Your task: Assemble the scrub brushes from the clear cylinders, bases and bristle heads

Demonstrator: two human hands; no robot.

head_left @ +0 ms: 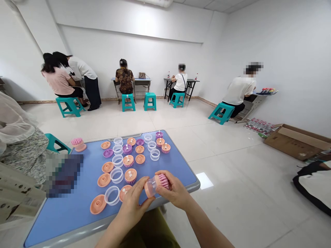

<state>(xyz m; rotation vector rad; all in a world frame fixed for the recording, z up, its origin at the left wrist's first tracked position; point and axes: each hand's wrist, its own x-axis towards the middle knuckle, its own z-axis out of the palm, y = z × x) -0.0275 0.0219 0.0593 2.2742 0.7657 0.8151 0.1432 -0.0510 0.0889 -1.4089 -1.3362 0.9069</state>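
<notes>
Above the table's near edge I hold a round scrubbing brush (153, 186) tilted sideways. It has an orange cap, a clear middle ring and pink bristles. My left hand (134, 201) grips the orange cap end. My right hand (173, 191) is closed around the bristle end, with some bristles showing between its fingers. On the blue table (77, 213) lie rows of orange caps (98, 204), clear plastic rings (117, 175) and bristled brush heads (130, 175) with small white pieces on top. A few parts are purple, such as a cap (108, 153). An orange brush head (125, 193) sits partly behind my left hand.
A pink-bristled brush (78, 144) stands at the table's far left corner. A person in a patterned skirt (33, 151) is close on the left. Other people sit at desks along the walls on green stools (150, 101). A cardboard box (297, 141) lies on the floor at right.
</notes>
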